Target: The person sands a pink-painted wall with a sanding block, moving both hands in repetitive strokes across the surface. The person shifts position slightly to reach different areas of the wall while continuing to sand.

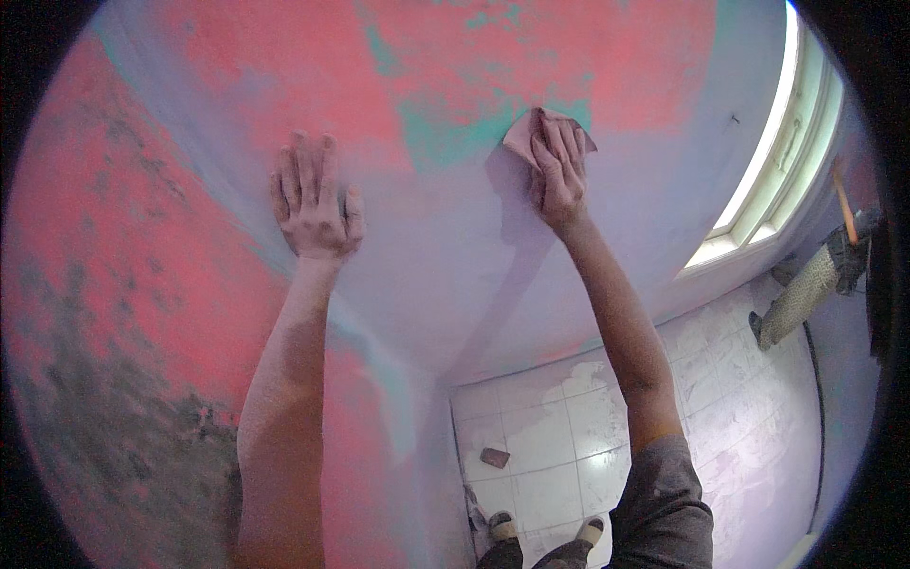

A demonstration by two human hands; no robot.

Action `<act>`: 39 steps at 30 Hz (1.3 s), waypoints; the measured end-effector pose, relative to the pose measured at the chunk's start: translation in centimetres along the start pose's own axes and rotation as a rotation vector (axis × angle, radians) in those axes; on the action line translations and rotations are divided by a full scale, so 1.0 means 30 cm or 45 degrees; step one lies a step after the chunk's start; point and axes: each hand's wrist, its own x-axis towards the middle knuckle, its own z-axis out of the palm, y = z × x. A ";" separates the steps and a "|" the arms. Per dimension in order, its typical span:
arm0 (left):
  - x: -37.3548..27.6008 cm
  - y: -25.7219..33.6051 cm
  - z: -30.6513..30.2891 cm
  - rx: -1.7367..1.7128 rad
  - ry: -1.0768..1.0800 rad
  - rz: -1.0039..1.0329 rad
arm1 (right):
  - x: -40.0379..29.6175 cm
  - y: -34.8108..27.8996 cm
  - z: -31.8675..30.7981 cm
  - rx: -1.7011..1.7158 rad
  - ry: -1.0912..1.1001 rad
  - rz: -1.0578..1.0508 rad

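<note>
My right hand (559,167) presses a sheet of sandpaper (522,141) against the wall (441,263), just below a green patch in the paint. The sheet's edges curl out past my fingers, and its underside is hidden. To the left, my left hand (317,199) lies on the same wall with its fingers pointing up and the thumb a little apart; nothing shows in it. The wall has red and green areas above and a pale lilac layer around and below both hands. Dust coats both hands and the left forearm.
A lit window (757,163) is at the right, with a nail (736,119) in the wall beside it. A small brown block (495,458) lies on the dusty tiled floor (540,427) near my feet. A rolled sack-like thing (798,302) stands at the far right.
</note>
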 end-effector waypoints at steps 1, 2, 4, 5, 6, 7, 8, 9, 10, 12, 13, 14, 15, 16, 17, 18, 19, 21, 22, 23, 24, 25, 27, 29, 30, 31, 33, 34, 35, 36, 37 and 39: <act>-0.008 0.003 0.004 0.001 0.006 -0.009 | 0.007 -0.038 0.021 -0.014 0.003 0.061; -0.009 -0.004 0.007 -0.011 -0.005 -0.009 | 0.009 -0.100 0.062 -0.028 0.006 0.122; -0.022 0.001 0.013 -0.040 -0.042 -0.041 | 0.019 -0.265 0.130 0.078 -0.210 0.048; -0.029 -0.005 0.012 -0.036 -0.047 -0.032 | 0.034 -0.369 0.165 0.118 -0.312 0.029; -0.019 -0.015 0.011 -0.027 -0.038 -0.026 | 0.046 -0.417 0.183 0.157 -0.407 -0.002; -0.013 -0.013 0.013 -0.017 -0.031 -0.018 | 0.047 -0.395 0.173 0.207 -0.441 -0.044; -0.008 0.000 0.019 -0.018 -0.029 -0.040 | 0.052 -0.367 0.165 0.257 -0.476 -0.084; -0.011 -0.002 0.004 -0.009 -0.043 -0.047 | 0.041 -0.359 0.168 0.319 -0.502 -0.105; -0.008 -0.006 -0.005 -0.010 -0.050 -0.041 | 0.008 -0.267 0.126 0.402 -0.535 -0.084; -0.022 -0.012 -0.002 -0.017 -0.032 -0.036 | 0.001 -0.091 0.003 0.172 -0.374 -0.026; -0.019 -0.012 -0.003 -0.012 -0.015 -0.038 | -0.033 -0.029 -0.043 -0.110 -0.193 0.148; -0.004 -0.004 0.006 -0.026 -0.018 -0.049 | -0.035 0.040 -0.064 -0.192 0.103 0.342; -0.003 0.001 0.001 -0.028 -0.039 -0.063 | -0.012 0.023 -0.048 -0.263 0.193 0.478; -0.011 0.000 -0.004 -0.032 -0.068 -0.073 | 0.025 -0.021 -0.025 -0.336 0.278 0.621; -0.019 -0.008 -0.007 -0.029 -0.056 -0.063 | 0.056 -0.078 0.010 -0.411 0.363 0.763; -0.013 -0.007 -0.006 -0.030 -0.027 -0.051 | 0.084 -0.144 0.062 -0.364 0.389 0.724; -0.013 -0.005 0.000 -0.035 -0.007 -0.041 | 0.104 -0.237 0.123 -0.250 0.333 0.664; -0.014 -0.007 0.024 -0.039 -0.023 -0.043 | 0.092 -0.439 0.240 -0.078 0.083 0.485; -0.027 -0.010 0.026 -0.035 -0.036 -0.060 | 0.067 -0.517 0.254 0.154 -0.130 0.341; -0.025 -0.007 0.028 -0.065 -0.025 -0.059 | 0.056 -0.546 0.253 0.380 -0.339 0.181; -0.017 -0.010 0.023 -0.089 -0.013 -0.054 | 0.053 -0.510 0.247 0.382 -0.384 0.107; -0.011 -0.016 0.014 -0.110 -0.005 -0.044 | 0.049 -0.451 0.232 0.387 -0.425 0.037; -0.015 -0.015 0.008 -0.043 -0.015 -0.041 | 0.063 -0.298 0.164 0.364 -0.428 -0.027; -0.028 -0.023 -0.006 -0.011 -0.040 -0.055 | 0.187 -0.150 0.028 0.309 -0.339 0.035; -0.018 -0.021 -0.007 -0.026 -0.046 -0.062 | 0.203 -0.094 -0.019 0.044 -0.259 0.054; -0.022 -0.004 -0.004 -0.068 -0.063 -0.067 | 0.208 -0.026 -0.041 -0.150 0.028 0.083; -0.020 -0.001 0.003 -0.055 -0.032 -0.049 | 0.200 0.017 -0.041 -0.190 0.281 0.272; -0.018 0.002 0.006 -0.053 -0.018 -0.034 | 0.204 -0.016 -0.017 -0.230 0.329 0.328; -0.020 -0.001 0.007 -0.049 -0.027 -0.044 | 0.206 -0.055 0.015 -0.273 0.378 0.382; -0.021 0.001 0.007 -0.049 -0.039 -0.053 | 0.174 -0.105 0.076 -0.251 0.269 0.301; -0.019 0.010 0.019 -0.059 -0.049 -0.057 | 0.119 -0.194 0.164 0.012 0.240 0.244; -0.030 -0.010 0.019 -0.077 -0.036 -0.041 | 0.045 -0.406 0.251 0.348 -0.348 0.048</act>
